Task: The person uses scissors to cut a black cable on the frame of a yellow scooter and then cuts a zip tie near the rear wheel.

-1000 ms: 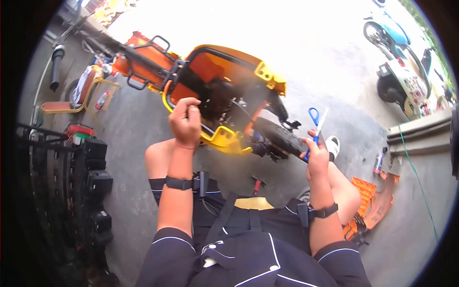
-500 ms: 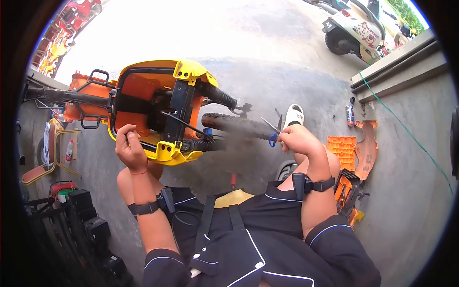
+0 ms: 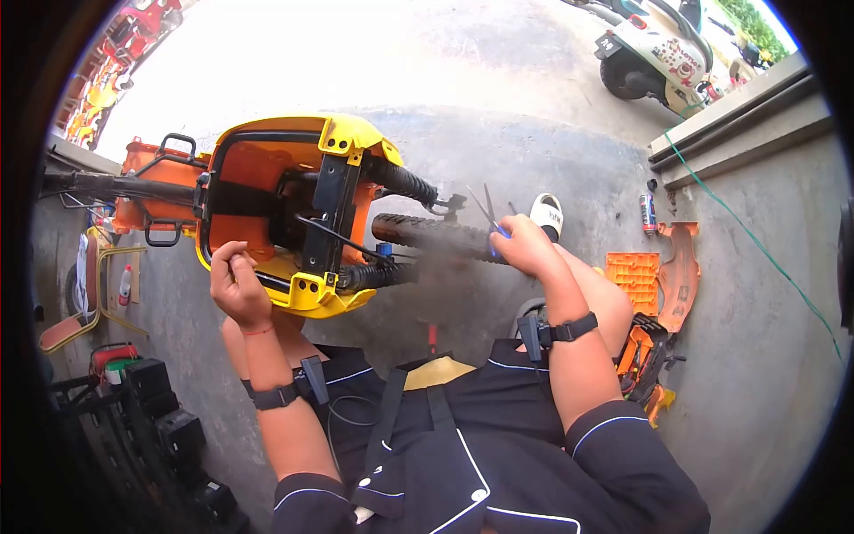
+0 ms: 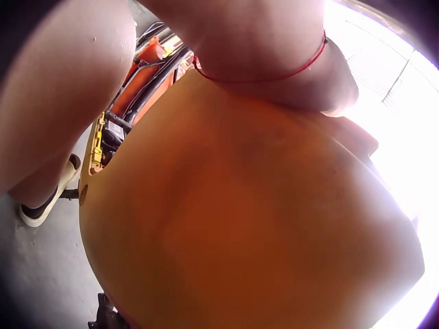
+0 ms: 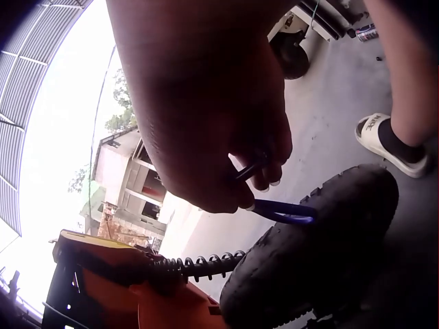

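My right hand (image 3: 525,245) grips a pair of scissors (image 3: 501,233) by the blue handles, blades spread and pointing up in the head view. In the right wrist view a blue handle loop (image 5: 285,214) hangs over the knobbly tyre (image 5: 312,247). My left hand (image 3: 238,285) is at the near rim of the yellow body shell (image 3: 325,300), fingers curled, with nothing showing between them. The left wrist view shows that wrist (image 4: 274,62) close against the smooth shell (image 4: 240,219); the fingers are out of sight there. The shell's orange inside faces the camera.
Coil springs (image 3: 405,182) flank the wheel. An orange panel (image 3: 680,276), an orange grate (image 3: 632,281) and a spray can (image 3: 648,214) are on the floor at right. Black boxes (image 3: 147,378) stand at left, and a scooter (image 3: 663,58) stands farther back. A slippered foot (image 3: 546,214) lies beyond the wheel.
The head view has swung, putting the yellow shell farther left in it. My right hand has come left toward the wheel with the scissors. My left hand stays by the shell's rim.
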The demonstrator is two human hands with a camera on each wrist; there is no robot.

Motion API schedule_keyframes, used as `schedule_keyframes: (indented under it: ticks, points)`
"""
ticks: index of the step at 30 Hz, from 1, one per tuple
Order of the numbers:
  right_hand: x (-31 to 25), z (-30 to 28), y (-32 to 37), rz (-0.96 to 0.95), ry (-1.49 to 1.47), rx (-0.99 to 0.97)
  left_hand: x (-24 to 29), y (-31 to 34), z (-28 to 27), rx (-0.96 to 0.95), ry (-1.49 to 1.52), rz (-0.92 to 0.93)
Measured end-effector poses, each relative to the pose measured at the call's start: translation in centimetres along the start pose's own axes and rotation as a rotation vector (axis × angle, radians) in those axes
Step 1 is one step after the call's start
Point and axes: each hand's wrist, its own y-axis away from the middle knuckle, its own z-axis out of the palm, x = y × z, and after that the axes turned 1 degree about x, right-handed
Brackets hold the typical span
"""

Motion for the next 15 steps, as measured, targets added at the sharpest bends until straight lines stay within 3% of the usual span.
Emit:
schedule_keyframes:
  ticks: [15]
  points:
    - [-0.3, 2.4, -0.3, -0.036, 0.010, 0.119, -0.3, 0.1, -0.3, -0.011, 0.069, 0.036]
